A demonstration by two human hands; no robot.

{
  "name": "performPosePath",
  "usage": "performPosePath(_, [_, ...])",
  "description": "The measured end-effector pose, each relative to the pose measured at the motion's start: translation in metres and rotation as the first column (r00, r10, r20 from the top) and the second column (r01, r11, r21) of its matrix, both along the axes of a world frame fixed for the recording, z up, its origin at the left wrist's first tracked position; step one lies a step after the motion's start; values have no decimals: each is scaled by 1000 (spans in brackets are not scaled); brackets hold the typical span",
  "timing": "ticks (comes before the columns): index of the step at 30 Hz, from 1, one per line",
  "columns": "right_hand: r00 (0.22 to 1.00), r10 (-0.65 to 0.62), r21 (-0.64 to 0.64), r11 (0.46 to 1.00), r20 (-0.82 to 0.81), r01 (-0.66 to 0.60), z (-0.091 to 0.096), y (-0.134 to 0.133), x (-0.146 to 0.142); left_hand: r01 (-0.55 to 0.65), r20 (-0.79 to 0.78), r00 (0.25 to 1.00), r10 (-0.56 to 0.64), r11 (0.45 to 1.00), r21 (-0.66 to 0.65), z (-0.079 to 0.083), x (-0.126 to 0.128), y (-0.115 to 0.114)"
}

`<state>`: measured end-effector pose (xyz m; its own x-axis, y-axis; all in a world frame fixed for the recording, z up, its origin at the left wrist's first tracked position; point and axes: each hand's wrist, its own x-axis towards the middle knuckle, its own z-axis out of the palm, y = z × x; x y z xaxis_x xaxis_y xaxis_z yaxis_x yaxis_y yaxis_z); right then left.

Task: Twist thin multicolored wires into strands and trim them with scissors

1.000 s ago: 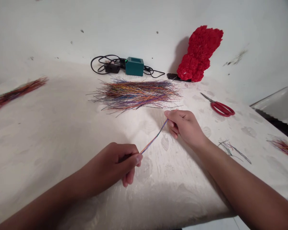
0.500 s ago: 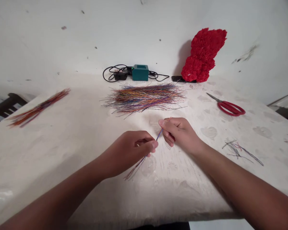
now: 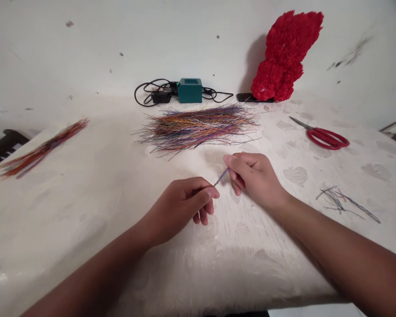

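A thin bluish-purple wire bundle (image 3: 221, 177) runs slantwise between my two hands above the table. My left hand (image 3: 188, 200) pinches its lower end between thumb and forefinger, the other fingers loosely curled. Higher and to the right, my right hand (image 3: 255, 176) is closed on the upper end with thumb and fingertips. How many strands are in the bundle is too small to tell. Just beyond the hands lies a large heap of multicoloured wires (image 3: 201, 127), touched by neither hand.
Another wire bundle (image 3: 48, 147) lies at the left. Red-handled scissors (image 3: 326, 137) and short wire scraps (image 3: 345, 202) lie at the right. Along the wall stand a teal box (image 3: 190, 91) with black cables (image 3: 148, 90), a dark phone-like object (image 3: 246, 97) and a red flower-covered ornament (image 3: 284, 57).
The wire tails that hung below my left hand no longer show there. Both hands keep hold of the bundle, and its stretch between them looks slightly longer. The view has shifted a little.
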<state>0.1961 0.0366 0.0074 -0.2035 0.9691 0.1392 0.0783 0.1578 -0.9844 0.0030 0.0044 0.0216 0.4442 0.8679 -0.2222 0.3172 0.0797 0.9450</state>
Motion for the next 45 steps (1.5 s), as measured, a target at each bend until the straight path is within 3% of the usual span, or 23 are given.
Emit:
performPosePath(5, [992, -85, 27, 996, -90, 87, -1, 2, 0, -41, -37, 998, 43, 998, 39, 2, 1, -2])
performPosePath(14, [996, 51, -37, 998, 80, -49, -1, -1, 0, -27, -98, 995, 35, 996, 81, 3, -1, -4])
performPosePath(21, [1000, -18, -26, 999, 4, 18, -3, 5, 2, -1, -208, 977, 54, 970, 245, 5, -11, 2])
performPosePath(27, [976, -175, -90, 982, -132, 164, -3, 12, 5, 22, -256, 966, 44, 968, 248, 7, -12, 4])
performPosePath(33, [955, -224, -22, 974, -195, 224, -3, 16, 8, -30, -221, 971, 89, 966, 258, 9, -13, 5])
performPosePath(36, [975, -136, -14, 991, -173, 136, -3, 11, 6, -113, -109, 984, 144, 962, 249, 8, -11, 4])
performPosePath(39, [997, 71, 23, 997, 9, -71, -3, -1, -3, -121, -65, 988, 139, 966, 228, 6, -6, 1])
performPosePath(41, [972, 180, 79, 978, 149, -193, -3, -10, -9, -83, -78, 992, 103, 969, 231, 4, -3, -2])
performPosePath(45, [958, 182, 105, 972, 220, -209, -4, -16, -15, -41, -131, 989, 75, 969, 242, -3, -1, -6])
